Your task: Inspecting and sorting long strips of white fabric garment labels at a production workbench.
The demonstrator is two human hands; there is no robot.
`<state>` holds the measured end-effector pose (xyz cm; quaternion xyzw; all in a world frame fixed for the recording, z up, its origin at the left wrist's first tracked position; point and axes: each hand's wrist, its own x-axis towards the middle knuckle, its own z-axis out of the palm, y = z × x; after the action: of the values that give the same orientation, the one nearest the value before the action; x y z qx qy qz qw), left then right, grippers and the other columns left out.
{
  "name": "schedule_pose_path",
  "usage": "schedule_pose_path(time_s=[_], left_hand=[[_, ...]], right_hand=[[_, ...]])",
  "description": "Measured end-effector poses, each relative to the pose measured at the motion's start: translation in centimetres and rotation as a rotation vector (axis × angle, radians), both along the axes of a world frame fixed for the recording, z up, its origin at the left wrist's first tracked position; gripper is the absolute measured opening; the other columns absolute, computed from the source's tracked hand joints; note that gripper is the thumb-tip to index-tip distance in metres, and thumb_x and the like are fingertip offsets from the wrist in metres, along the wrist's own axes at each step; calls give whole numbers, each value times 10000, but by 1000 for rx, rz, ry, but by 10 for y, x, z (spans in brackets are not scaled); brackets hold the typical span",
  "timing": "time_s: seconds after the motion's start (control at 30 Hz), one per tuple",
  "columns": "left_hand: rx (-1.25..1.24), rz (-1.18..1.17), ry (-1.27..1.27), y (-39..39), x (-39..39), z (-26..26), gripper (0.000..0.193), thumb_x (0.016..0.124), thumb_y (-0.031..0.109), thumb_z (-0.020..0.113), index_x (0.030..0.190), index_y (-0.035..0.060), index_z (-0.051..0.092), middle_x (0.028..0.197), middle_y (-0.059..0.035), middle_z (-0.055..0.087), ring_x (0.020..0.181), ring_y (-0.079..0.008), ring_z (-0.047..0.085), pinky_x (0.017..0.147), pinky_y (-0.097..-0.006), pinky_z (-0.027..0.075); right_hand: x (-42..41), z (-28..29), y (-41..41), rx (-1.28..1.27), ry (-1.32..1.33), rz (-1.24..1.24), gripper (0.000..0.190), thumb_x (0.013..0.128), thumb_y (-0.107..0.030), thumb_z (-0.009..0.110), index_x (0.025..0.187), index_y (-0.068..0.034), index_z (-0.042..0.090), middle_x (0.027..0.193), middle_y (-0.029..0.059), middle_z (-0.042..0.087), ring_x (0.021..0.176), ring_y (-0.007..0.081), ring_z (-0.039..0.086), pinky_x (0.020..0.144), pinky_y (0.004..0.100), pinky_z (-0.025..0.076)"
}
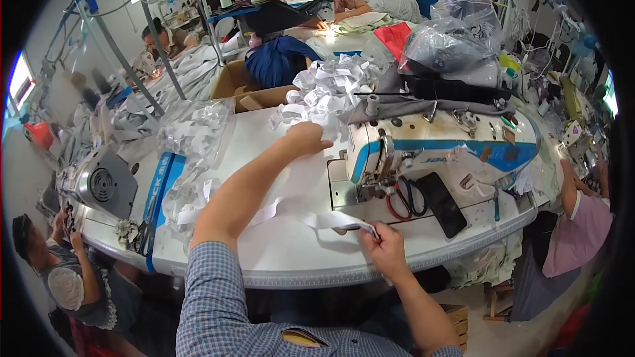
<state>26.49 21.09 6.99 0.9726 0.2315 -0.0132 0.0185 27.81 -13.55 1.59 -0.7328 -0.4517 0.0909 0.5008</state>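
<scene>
My left hand [306,138] reaches across the white table to the front of a heap of white ribbon-like strips [330,87], some bearing print. Its fingertips are against the heap, and whether they grip a strip is hidden. Near the front edge, my right hand [388,250] pinches the end of a white band [330,220], which trails left over the table and passes behind my left forearm. A small dark piece, too small to identify, shows at the pinching fingertips. The sewing machine [441,146] stands right of my left hand, its needle area beyond my right hand.
Scissors [408,201] and a black smartphone [440,204] lie below the machine's arm. Left are plastic-bagged white strips [196,131], more scissors [145,238] and another machine head [101,183]. A cardboard box [230,82] holds a dark blue bundle [280,62]. Several people work around.
</scene>
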Motion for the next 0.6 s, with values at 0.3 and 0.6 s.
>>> schedule_pose_path(time_s=[0.3, 0.6], left_hand=[[-51, 103, 62, -28, -150, 22, 573, 939, 514, 594, 1165, -9, 663, 1060, -239, 696, 1041, -424, 627, 939, -504, 453], [-86, 230, -52, 9, -118, -38, 712, 971, 566, 493, 1370, -23, 472, 1422, -263, 494, 1311, -443, 473, 1098, -537, 351]], right_hand=[[-2, 1, -4, 123, -22, 21, 110, 865, -99, 693, 869, 0, 644, 750, 186, 648, 658, 355, 644, 590, 384, 496], [-3, -5, -5, 138, -36, 36, 113, 855, -82, 711, 907, 8, 667, 717, 163, 636, 598, 257, 604, 562, 340, 465]])
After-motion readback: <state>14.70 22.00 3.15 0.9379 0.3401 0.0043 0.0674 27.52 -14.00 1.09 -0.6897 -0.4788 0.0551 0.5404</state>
